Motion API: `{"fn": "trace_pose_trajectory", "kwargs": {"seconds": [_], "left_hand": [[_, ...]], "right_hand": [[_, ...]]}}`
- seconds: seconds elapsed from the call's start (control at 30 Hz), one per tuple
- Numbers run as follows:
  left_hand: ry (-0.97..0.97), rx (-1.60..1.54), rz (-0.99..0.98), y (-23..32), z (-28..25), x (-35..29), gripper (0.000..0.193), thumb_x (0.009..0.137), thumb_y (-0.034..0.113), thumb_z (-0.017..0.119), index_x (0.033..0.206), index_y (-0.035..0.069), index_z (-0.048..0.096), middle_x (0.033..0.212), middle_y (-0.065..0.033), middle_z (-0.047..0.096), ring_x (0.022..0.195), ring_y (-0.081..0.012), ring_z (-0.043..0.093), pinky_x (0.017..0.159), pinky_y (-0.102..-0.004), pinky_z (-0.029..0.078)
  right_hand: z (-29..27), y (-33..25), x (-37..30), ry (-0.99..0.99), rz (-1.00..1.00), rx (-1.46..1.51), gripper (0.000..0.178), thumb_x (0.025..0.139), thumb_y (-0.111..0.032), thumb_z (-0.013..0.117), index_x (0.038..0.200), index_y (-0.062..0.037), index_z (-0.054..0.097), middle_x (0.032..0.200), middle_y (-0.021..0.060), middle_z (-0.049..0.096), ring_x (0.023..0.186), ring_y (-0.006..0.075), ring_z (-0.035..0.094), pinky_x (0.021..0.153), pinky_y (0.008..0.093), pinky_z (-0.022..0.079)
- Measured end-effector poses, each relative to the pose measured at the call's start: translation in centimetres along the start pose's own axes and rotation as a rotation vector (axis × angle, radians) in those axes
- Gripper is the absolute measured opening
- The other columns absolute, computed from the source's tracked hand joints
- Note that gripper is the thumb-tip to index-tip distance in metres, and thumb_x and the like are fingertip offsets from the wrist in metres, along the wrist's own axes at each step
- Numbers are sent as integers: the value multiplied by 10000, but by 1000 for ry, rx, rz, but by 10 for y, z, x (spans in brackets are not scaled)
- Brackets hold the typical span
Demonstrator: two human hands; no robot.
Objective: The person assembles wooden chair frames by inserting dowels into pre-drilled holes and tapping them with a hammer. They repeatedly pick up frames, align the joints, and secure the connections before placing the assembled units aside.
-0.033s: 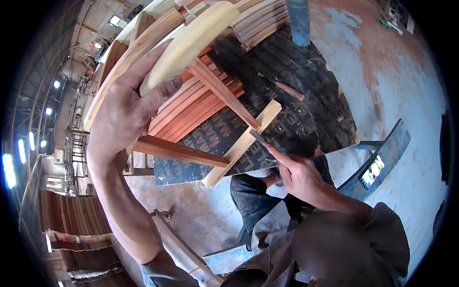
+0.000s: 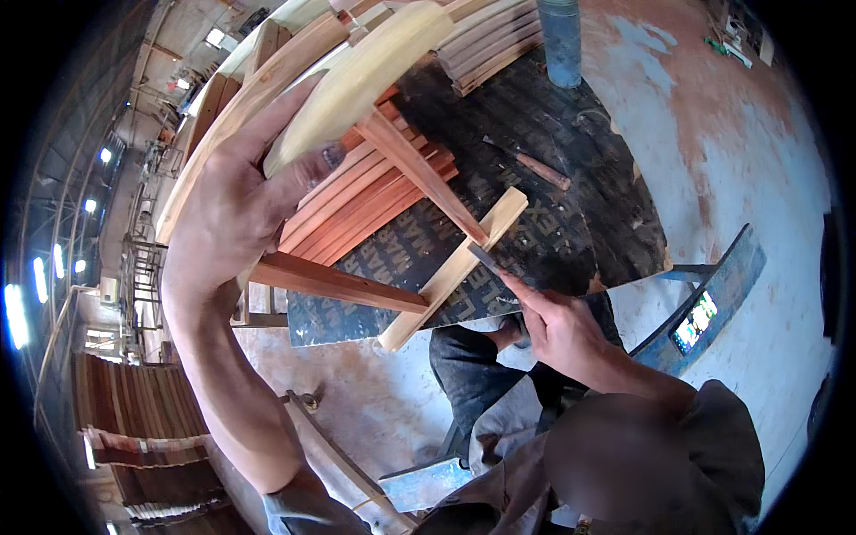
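Far left: stacks of reddish planks point(image 2: 134, 401) against a dim workshop wall

Left hand point(image 2: 236, 196) raised, palm spread on the pale curved wooden piece point(image 2: 357, 76), thumb hooked over its edge; closed on that piece and carrying the whole small wooden frame in the air above the bench

Running down from the pale piece: two reddish rails, upper rail point(image 2: 419, 174) and lower rail point(image 2: 334, 281), both meeting a light cross-bar point(image 2: 455, 267) that slants from lower left to upper right

Behind the frame: a pile of reddish slats point(image 2: 374, 205) lying on a dark patterned bench top point(image 2: 553, 205), with a small wooden-handled tool point(image 2: 535, 165) lying loose on it

Right hand point(image 2: 557, 325) pinching a thin dark blade-like tool point(image 2: 486, 259) between thumb and fingers, narrow grip, tip touching the joint where the upper rail meets the cross-bar

Further right: a blue bench edge point(image 2: 722, 276) with a lit phone point(image 2: 695, 321) resting on it, and paint-stained floor beyond

Likely trouble: frame held one-handed with nothing under it, so pressure from the blade could twist a joint loose or swing the frame out of the left hand's hold; a slip off the hard wood could send the tip toward the left forearm or down at the knees just beneath; too much force could gouge the light cross-bar
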State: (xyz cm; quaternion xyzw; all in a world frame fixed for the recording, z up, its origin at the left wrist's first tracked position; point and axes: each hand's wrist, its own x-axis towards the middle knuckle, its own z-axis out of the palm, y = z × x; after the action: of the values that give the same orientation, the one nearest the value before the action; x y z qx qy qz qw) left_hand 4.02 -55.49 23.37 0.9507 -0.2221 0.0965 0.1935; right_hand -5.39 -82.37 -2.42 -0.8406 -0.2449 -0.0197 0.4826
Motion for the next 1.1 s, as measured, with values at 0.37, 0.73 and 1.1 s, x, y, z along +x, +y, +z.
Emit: {"fn": "trace_pose_trajectory", "kwargs": {"seconds": [0.37,0.73,1.1], "left_hand": [[-79,-166,18,-15,2,-1,658,936,365,761,1491,74,563,1384,-157,650,1199,-236,660,1003,-346,561],[-5,-109,-69,56,9,-6,595,1020,251,700,1502,-29,492,1283,-112,681,1132,-161,637,981,-294,520],[-104,-155,-13,50,-2,-6,626,995,334,728,1457,-44,541,1357,-160,662,1174,-195,640,1005,-316,522]], "right_hand": [[6,-15,19,-31,165,-11,540,962,53,567,1488,-64,539,923,288,697,836,433,720,663,460,561],[-5,-24,6,-112,209,34,477,987,49,544,1459,-19,566,1131,286,718,1007,383,751,770,404,586],[21,-4,18,98,22,-32,492,988,-14,579,1477,-69,552,768,248,680,690,402,720,610,469,569]]}}
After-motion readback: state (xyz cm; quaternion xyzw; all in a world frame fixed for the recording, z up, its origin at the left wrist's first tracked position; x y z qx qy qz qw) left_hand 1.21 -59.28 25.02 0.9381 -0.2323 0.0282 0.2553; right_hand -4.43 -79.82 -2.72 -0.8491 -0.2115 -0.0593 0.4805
